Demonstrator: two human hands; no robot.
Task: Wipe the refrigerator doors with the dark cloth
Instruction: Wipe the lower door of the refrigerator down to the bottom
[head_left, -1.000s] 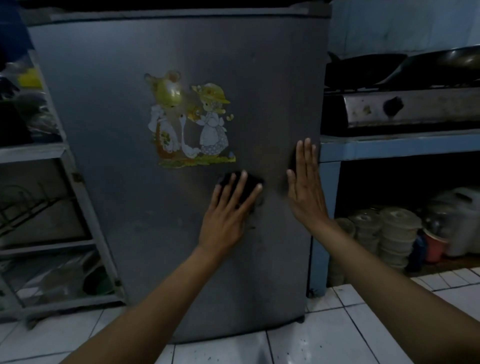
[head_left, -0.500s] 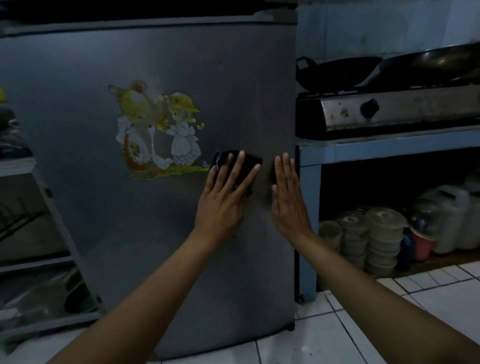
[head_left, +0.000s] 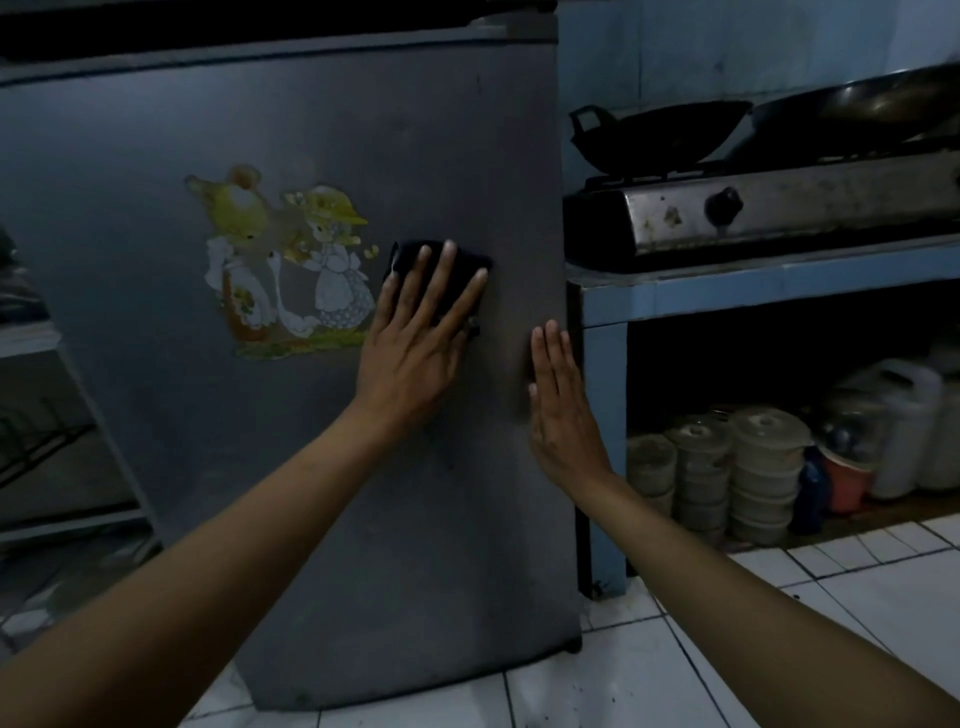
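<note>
The grey refrigerator door (head_left: 322, 130) fills the left and middle of the head view, closed, with a cartoon sticker (head_left: 283, 265) on it. My left hand (head_left: 415, 343) presses the dark cloth (head_left: 410, 254) flat against the door, just right of the sticker, fingers spread over the cloth. Most of the cloth is hidden under my fingers. My right hand (head_left: 558, 405) lies flat and empty on the door near its right edge, fingers together.
A blue counter (head_left: 779, 286) to the right carries a gas stove (head_left: 753, 213) with two dark woks (head_left: 660, 132). Stacked lidded containers (head_left: 737, 473) and jugs sit under it. A rack with shelves (head_left: 62, 415) stands on the left. White tiled floor (head_left: 675, 665) below.
My left hand has slid the cloth upward on the door, from below the sticker to level with its right side. My right hand stays flat near the door's right edge.
</note>
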